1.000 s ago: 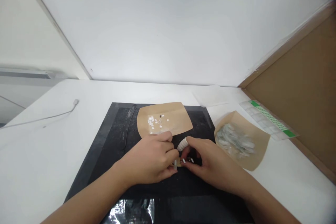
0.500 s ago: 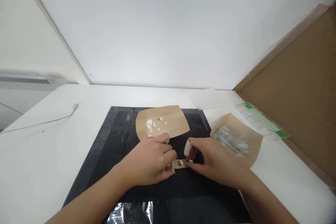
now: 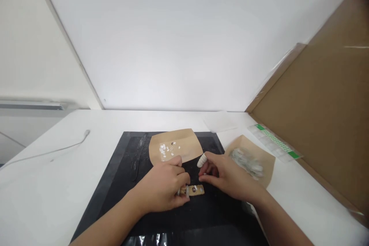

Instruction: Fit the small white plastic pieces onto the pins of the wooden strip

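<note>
My left hand (image 3: 165,184) is closed around one end of a short tan strip (image 3: 199,191), pressing it against the black mat (image 3: 112,188). A round metal stud (image 3: 194,189) and small whitish spots show on the strip's bare end. Just right of and above that end is my right hand (image 3: 230,178), its thumb and fingers pinched together, apart from the strip. A ribbed white cover (image 3: 202,160) sits on one of its fingertips. Something tiny and pale shows at the pinch, too small to name.
Brown paper (image 3: 187,144) with scattered white bits (image 3: 163,149) lies on the mat's far part. Another brown paper (image 3: 268,161) at right bears a pile of translucent pieces (image 3: 245,161). Beyond are a clear case (image 3: 273,142) with a green label, cardboard (image 3: 325,96) and a cable (image 3: 69,147).
My right hand has lifted off the strip's right end, uncovering it. My left hand keeps its hold. The camera has tilted, so the whole scene sits lower.
</note>
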Available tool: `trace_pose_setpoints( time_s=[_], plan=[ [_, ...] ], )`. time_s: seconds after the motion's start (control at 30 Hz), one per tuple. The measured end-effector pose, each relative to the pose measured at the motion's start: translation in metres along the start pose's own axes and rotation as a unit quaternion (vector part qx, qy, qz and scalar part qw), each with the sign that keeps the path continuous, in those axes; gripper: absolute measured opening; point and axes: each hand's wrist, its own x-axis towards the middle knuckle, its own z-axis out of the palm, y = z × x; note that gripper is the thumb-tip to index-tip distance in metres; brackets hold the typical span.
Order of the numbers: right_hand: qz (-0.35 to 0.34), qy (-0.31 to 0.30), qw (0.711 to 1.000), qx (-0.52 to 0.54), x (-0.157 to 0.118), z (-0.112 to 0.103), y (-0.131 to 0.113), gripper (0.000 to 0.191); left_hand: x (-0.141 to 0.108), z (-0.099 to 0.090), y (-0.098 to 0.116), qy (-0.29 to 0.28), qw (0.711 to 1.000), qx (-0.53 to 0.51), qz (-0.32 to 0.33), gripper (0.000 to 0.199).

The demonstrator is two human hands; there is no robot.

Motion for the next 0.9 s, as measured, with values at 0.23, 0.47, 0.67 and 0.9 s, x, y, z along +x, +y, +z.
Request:
trace_pose_setpoints(
  time_s=[0.23, 0.47, 0.67, 0.9],
  plan=[
    [0.015, -0.021, 0.992, 0.123, -0.001, 0.004, -0.006, 0.023, 0.000, -0.001, 0.002, 0.077, 0.996, -0.016, 0.039, 0.039],
    [-0.068, -0.009, 0.980, 0.189, -0.001, 0.017, -0.008, 0.025, 0.003, -0.006, 0.013, 0.160, 0.984, -0.074, 0.031, 0.012],
    [-0.064, 0.006, 0.967, 0.245, 0.003, 0.025, -0.005, 0.029, 0.002, -0.001, 0.014, 0.156, 0.982, -0.096, 0.047, 0.016],
    [-0.032, 0.066, 0.983, 0.166, 0.000, 0.025, -0.011, 0.023, 0.003, -0.003, 0.013, 0.194, 0.969, -0.144, 0.043, 0.018]
  ],
)
